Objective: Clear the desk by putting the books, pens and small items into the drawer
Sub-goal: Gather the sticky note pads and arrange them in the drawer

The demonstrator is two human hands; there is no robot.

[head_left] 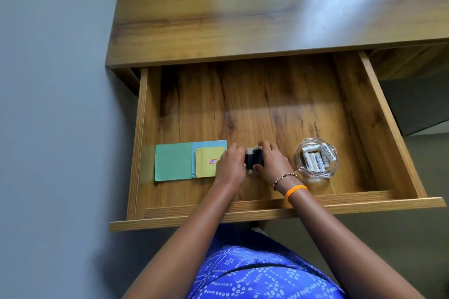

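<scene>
The wooden drawer (379, 114) is pulled out under the desk top (243, 12). Inside, near its front, both my hands meet around a few small black items with pale caps (252, 160) standing on the drawer floor. My left hand (230, 165) touches them from the left with bent fingers. My right hand (272, 160) curls round them from the right. To the left lie a green book (172, 161), a blue one (209, 144) beneath, and a yellow booklet (206, 165) with a red-edged label on top.
A clear glass dish (328, 172) holding several white batteries (315, 158) stands in the drawer's right front part. The drawer's front panel (364, 204) runs under my forearms. A grey wall is on the left.
</scene>
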